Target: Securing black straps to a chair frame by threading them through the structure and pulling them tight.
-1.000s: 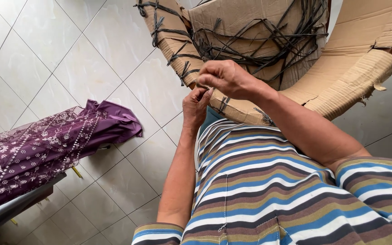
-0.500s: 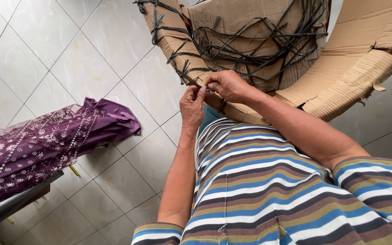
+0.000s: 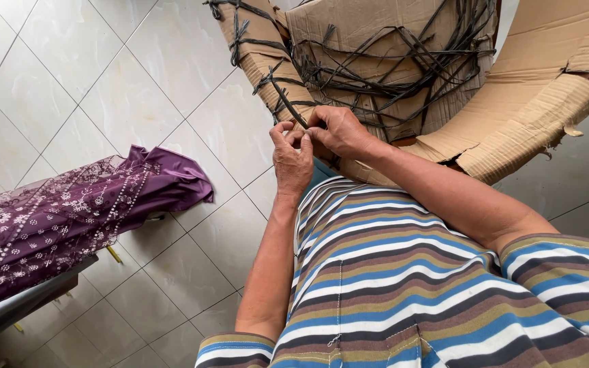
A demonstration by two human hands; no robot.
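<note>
Head view, left hand [image 3: 293, 160]: raised at the lower edge of the cardboard bundle, fingers curled, thumb and forefinger pinched on a dark strap end; forearm running down along the striped shirt.
Head view, right hand [image 3: 339, 131]: closed, knuckles up, fingertips gripping the same dark strap [image 3: 293, 109] just beside the left hand; the two hands touching at the fingertips.
Head view, dark strap: thin, flat, black; emerging from the tangle of straps and running down-right to the meeting point of both hands.
Head view, strap tangle [image 3: 390, 68]: many black bands crossing loosely over the face of the cardboard, some knotted at the upper left edge.
Head view, cardboard bundle [image 3: 376, 27]: folded brown sheets, upper centre, tilted toward the person; torn corrugated flap [image 3: 533, 129] hanging at the right edge.
Head view, striped shirt [image 3: 390, 286]: blue, brown, white and olive bands, filling the lower right.
Head view, purple cloth [image 3: 69, 211]: embroidered, draped over a grey ledge [image 3: 15, 310] at the left edge, well apart from both hands.
Head view, floor [image 3: 103, 68]: pale glossy tiles with dark joints.
</note>
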